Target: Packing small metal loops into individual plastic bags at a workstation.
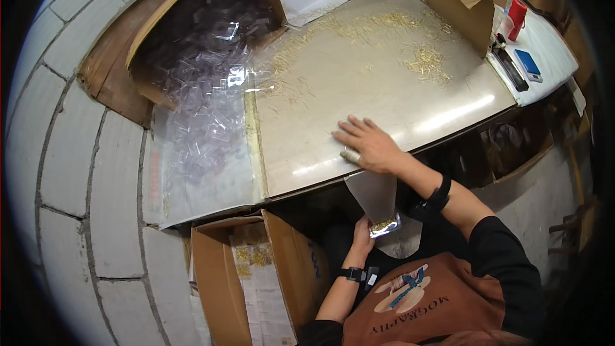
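My right hand [371,146] rests on the metal tabletop [320,134] near its front edge, fingers spread, with a wrap round the thumb. Below that edge hangs a grey chute [373,193], narrowing downward. At the chute's lower end, my left hand [363,236] is closed on a small clear plastic box [385,225] with gold-coloured bits in it. Thin gold-coloured pieces [426,64] lie scattered over the far part of the tabletop. Whether any lie beneath my right hand is hidden.
Many clear plastic boxes [205,102] spill from a large carton [144,45] at the left. An open cardboard box [282,269] with filled packs stands below the table. A red bottle [517,20] and a blue device [528,64] sit at the far right.
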The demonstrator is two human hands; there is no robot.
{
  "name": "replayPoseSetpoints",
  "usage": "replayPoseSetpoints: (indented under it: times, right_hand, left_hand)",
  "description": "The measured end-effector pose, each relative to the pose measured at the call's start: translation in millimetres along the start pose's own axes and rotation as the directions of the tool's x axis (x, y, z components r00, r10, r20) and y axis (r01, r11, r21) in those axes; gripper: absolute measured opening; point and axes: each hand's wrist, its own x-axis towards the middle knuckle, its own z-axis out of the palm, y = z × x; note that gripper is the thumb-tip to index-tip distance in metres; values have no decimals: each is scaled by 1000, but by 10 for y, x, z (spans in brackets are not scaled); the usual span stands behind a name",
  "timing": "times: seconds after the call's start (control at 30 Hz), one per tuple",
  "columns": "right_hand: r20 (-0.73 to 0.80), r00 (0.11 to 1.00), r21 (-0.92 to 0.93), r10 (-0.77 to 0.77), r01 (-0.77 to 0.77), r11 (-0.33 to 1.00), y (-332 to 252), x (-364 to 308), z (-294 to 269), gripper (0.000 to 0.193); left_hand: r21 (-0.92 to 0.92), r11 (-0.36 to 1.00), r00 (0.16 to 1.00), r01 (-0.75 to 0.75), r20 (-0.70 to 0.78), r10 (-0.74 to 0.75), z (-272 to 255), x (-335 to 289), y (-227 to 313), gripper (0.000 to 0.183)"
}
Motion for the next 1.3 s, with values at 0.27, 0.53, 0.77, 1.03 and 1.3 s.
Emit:
replayPoseSetpoints:
  times: [0.27, 0.53, 0.77, 1.03, 1.3]
  right_hand:
    - [-60, 998, 180, -32, 43, 983, -519, -902, -74, 53]
    - [204, 959, 481, 195, -272, 834, -258, -1710, -237, 34]
    - [275, 954, 479, 121, -244, 843, -400, -1904, -2, 35]
    - [176, 982, 152, -66, 39, 988, -718, -1651, 3, 61]
    - [190, 976, 160, -103, 73, 984, -655, -1675, -142, 76]
  left_hand:
    - [-8, 998, 991, 58, -117, -59, 294, -73, 119, 34]
    - [-2, 990, 987, 140, 81, -139, 105, -334, 143, 39]
    - [106, 993, 988, 44, 144, -59, 312, -800, 410, 43]
    - [159, 982, 992, -103, 87, 90, 755, -915, 731, 45]
    - [105, 977, 983, -184, 28, 182, 830, -985, 786, 19]
